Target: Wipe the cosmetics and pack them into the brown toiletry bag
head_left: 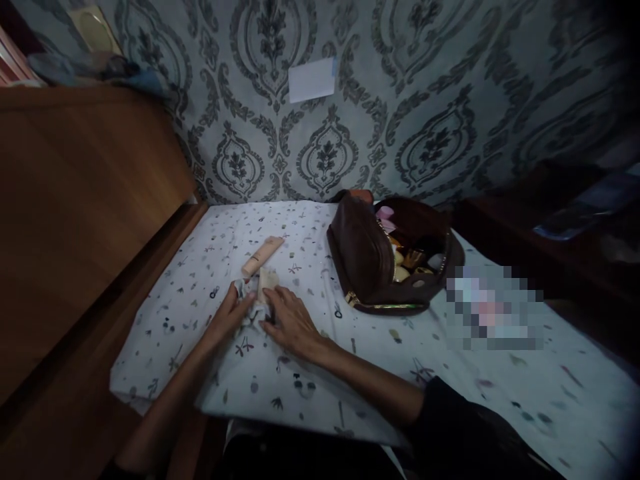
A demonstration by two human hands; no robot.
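My left hand (231,315) is closed on a crumpled white cloth (259,312) on the patterned white sheet. Opposite it, my right hand (291,321) grips a small cream-coloured item (268,280) against the cloth, thumb and fingers bent round its near end. Just beyond both hands a peach tube (263,256) lies slantwise on the sheet. To the right stands a dark brown bag (363,257), unzipped, with several small items inside, pink, yellow and gold among them.
A wooden cabinet (85,200) rises at the left edge of the sheet (310,247). Patterned wallpaper (325,153) with a white paper (312,80) is behind. A blurred-out patch (493,308) lies right of the bag, beside dark furniture.
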